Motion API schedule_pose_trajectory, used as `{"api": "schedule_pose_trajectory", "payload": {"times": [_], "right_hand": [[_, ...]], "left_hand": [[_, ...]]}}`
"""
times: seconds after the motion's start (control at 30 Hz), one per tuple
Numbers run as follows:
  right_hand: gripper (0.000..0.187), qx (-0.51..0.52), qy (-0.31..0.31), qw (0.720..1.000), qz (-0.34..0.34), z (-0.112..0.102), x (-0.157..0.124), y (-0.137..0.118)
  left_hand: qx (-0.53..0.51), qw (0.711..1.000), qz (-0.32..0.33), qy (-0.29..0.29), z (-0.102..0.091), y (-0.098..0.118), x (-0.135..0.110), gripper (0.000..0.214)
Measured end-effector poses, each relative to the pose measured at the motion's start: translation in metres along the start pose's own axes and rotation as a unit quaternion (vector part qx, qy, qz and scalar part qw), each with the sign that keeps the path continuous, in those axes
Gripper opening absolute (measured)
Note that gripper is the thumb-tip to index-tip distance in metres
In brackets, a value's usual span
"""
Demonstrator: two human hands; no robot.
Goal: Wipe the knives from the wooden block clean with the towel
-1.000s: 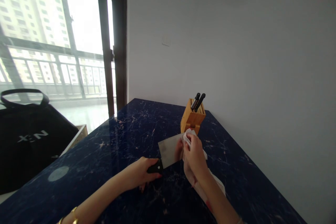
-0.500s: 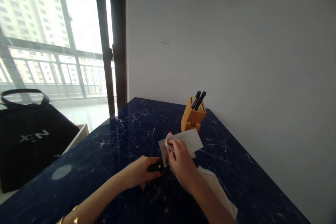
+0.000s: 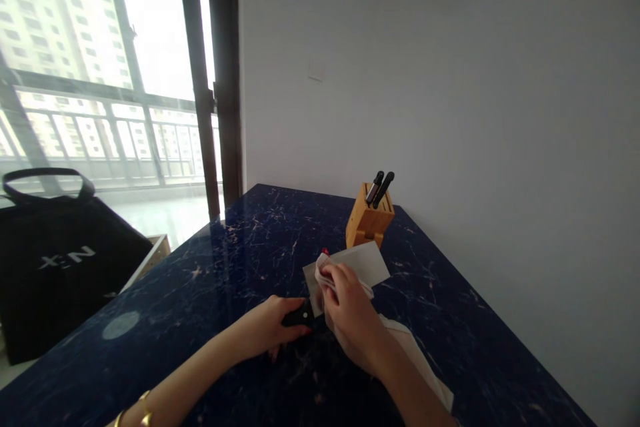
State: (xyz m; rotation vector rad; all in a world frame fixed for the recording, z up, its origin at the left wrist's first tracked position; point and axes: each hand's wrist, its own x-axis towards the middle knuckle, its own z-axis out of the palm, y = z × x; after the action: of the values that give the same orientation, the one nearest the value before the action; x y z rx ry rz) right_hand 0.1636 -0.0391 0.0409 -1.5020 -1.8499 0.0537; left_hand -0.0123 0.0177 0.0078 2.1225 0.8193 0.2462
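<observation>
My left hand is closed around the black handle of a cleaver, whose broad, pale blade points up and to the right. My right hand pinches a folded white cloth against the blade, near its handle end. Part of that cloth hangs down under my right forearm towards the table's near side. A small red spot shows at the cloth's top, too small to name. The fingers of my right hand cover part of the blade.
Beyond the blade stands a wooden knife block with two black-handled tools in it. The dark blue marbled table meets a plain wall at the right. A black bag stands left of the table, by the window.
Both hands keep their holds, with the cloth still on the blade near the handle. Only a very slight shift of the view and the blade shows.
</observation>
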Motion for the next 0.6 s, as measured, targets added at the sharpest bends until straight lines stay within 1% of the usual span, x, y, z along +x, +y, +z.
{"api": "schedule_pose_trajectory", "payload": {"times": [0.07,0.1,0.17,0.27,0.33,0.4,0.5,0.53,0.6], "right_hand": [[0.030,-0.006,0.024,1.000,0.015,-0.001,0.001,0.004],[0.031,-0.006,0.026,1.000,0.012,0.000,0.001,0.004],[0.032,-0.003,0.004,1.000,-0.012,0.002,-0.001,0.000],[0.032,0.015,-0.048,0.997,-0.054,0.005,-0.004,-0.007],[0.031,0.029,-0.059,0.997,-0.051,0.004,-0.004,-0.007],[0.029,0.034,-0.036,0.999,-0.019,0.001,-0.002,-0.001],[0.027,0.022,0.014,0.999,0.023,-0.002,0.002,0.011],[0.027,0.018,0.026,0.999,0.027,-0.002,0.003,0.013],[0.029,0.012,0.027,0.999,0.011,0.001,0.001,0.011]], "left_hand": [[-0.007,1.000,-0.001,-0.001,0.000,0.000,0.000,0.039],[-0.010,1.000,0.001,-0.001,0.000,0.000,-0.001,0.039],[-0.013,1.000,0.003,-0.002,0.000,0.000,0.000,0.037],[-0.011,1.000,0.011,0.006,0.000,0.001,0.001,0.034],[-0.016,1.000,0.010,0.006,0.000,0.000,0.001,0.034],[-0.025,1.000,0.004,0.002,0.001,-0.001,0.002,0.036],[-0.032,0.999,-0.003,-0.001,0.002,-0.003,0.002,0.037],[-0.034,0.999,-0.004,0.000,0.002,-0.003,0.002,0.038],[-0.038,0.999,-0.006,-0.001,0.002,-0.003,0.002,0.038]]}}
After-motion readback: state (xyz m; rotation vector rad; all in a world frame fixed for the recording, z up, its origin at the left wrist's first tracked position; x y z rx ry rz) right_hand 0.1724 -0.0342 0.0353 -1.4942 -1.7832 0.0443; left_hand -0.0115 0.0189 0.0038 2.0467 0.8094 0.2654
